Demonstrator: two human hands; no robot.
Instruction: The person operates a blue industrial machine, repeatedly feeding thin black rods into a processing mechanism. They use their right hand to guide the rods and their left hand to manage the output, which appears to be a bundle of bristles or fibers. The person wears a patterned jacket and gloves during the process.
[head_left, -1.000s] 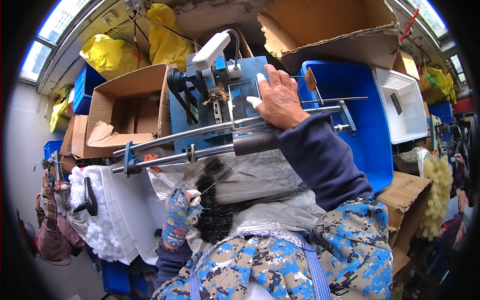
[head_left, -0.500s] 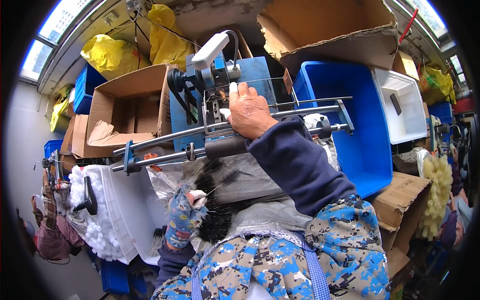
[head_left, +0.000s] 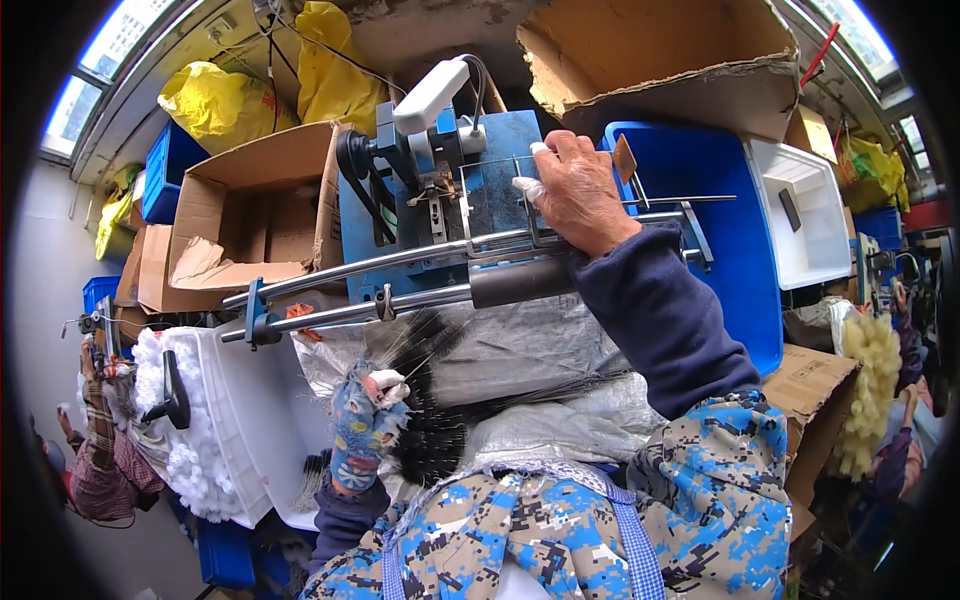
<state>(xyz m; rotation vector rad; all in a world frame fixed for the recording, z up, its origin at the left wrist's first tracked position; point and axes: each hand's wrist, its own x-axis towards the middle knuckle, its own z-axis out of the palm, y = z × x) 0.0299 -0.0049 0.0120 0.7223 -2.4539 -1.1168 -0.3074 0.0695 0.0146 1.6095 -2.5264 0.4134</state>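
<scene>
My right hand (head_left: 582, 195) reaches up to a blue machine (head_left: 500, 140) and grips a thin wire frame (head_left: 500, 205) that rides on two horizontal metal rails (head_left: 330, 275). A black cylinder (head_left: 520, 283) sits on the lower rail just under that hand. A white lever handle (head_left: 430, 95) sticks up from the machine's top. My left hand (head_left: 362, 425), in a patterned glove, is lower down and closed around a bundle of black bristles (head_left: 432, 440) that fans out over a grey plastic sack (head_left: 530, 350).
A blue bin (head_left: 725, 210) and a white bin (head_left: 810, 210) stand to the right of the machine. To its left are an open cardboard box (head_left: 250, 220) and yellow bags (head_left: 215, 100). A white tub (head_left: 235, 400) holds white fluffy pieces. Another person (head_left: 100, 440) works at far left.
My right hand slid left along the rails with the wire frame, then came back to the right. The left hand stayed put with the bristles.
</scene>
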